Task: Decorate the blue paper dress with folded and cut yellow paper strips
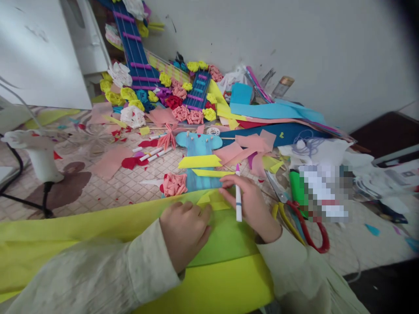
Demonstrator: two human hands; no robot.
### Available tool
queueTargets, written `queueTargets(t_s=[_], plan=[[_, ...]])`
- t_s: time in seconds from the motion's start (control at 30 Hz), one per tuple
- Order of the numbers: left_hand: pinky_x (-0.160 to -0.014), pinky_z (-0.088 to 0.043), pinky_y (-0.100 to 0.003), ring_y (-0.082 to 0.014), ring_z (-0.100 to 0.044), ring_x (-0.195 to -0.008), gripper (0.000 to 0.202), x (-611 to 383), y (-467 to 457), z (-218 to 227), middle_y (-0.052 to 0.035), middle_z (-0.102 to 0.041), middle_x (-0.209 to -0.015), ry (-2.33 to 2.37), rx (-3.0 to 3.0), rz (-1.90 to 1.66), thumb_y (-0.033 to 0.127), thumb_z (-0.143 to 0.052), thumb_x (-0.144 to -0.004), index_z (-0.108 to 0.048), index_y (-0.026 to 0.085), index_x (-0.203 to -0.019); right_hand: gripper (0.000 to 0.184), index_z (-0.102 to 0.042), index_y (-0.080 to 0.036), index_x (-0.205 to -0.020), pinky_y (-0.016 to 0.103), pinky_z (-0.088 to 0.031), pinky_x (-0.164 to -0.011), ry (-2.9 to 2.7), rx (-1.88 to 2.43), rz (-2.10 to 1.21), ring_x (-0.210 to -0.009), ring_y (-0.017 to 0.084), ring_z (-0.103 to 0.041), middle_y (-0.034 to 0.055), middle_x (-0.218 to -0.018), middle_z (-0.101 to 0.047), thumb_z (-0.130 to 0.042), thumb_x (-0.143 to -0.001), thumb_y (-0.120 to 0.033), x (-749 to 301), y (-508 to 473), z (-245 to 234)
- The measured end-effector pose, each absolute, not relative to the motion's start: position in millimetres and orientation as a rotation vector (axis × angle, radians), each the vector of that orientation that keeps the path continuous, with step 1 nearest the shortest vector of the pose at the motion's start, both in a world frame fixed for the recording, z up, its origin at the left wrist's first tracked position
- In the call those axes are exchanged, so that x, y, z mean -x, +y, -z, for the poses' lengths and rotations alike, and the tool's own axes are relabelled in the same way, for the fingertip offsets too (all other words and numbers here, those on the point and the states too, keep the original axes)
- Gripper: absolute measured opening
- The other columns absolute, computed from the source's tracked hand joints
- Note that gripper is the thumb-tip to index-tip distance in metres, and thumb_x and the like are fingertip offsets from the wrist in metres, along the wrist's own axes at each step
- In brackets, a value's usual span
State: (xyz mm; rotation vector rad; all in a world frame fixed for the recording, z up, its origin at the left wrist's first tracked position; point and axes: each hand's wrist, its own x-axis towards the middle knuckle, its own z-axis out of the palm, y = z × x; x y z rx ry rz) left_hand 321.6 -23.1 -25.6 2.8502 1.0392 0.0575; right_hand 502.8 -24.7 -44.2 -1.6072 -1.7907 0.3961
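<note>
My left hand point(185, 231) lies curled, knuckles up, on a green sheet point(225, 237) over a large yellow sheet point(81, 231), pressing small yellow paper strips point(214, 199) at its fingertips. My right hand point(252, 205) holds a white marker with a pink cap point(238, 196) upright between its fingers, while its fingertips touch a yellow strip point(212, 173) on a blue guitar-shaped cutout point(199, 157). A pink paper rose point(174, 184) lies just left of the cutout.
A white glue gun point(37, 152) stands at the left with its cable. Red and yellow-handled scissors point(303, 222) lie to the right. Paper flowers point(176, 102), coloured scraps and blue guitar models point(134, 48) crowd the floor by the wall.
</note>
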Motion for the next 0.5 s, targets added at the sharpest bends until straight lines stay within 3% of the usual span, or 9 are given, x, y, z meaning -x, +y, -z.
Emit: queueTargets(t_s=[0.3, 0.5], plan=[[-0.055, -0.043, -0.035, -0.0224, -0.061, -0.065, 0.026, -323.6, -21.6, 25.8, -0.0012, -0.064, -0.066, 1.08, -2.845, -0.062, 0.029, -0.049, -0.077, -0.059, 0.019, -0.1, 0.013, -0.058, -0.02, -0.089, 0.037, -0.041, -0.078, -1.822, 1.562, -0.38, -0.077, 0.018, -0.06, 0.0031, -0.083, -0.066, -0.057, -0.077, -0.025, -501.5, -27.2, 37.6], [-0.055, -0.045, -0.037, -0.0232, -0.061, -0.065, 0.026, -321.7, -21.8, 28.5, -0.0008, -0.063, -0.066, 1.064, -2.856, -0.082, 0.029, -0.047, -0.078, -0.058, 0.02, -0.1, 0.02, -0.057, -0.022, -0.093, 0.039, -0.038, -0.08, -1.914, 1.555, -0.386, -0.079, 0.02, -0.058, 0.0004, -0.079, -0.066, -0.061, -0.075, -0.018, -503.0, -27.3, 43.7]])
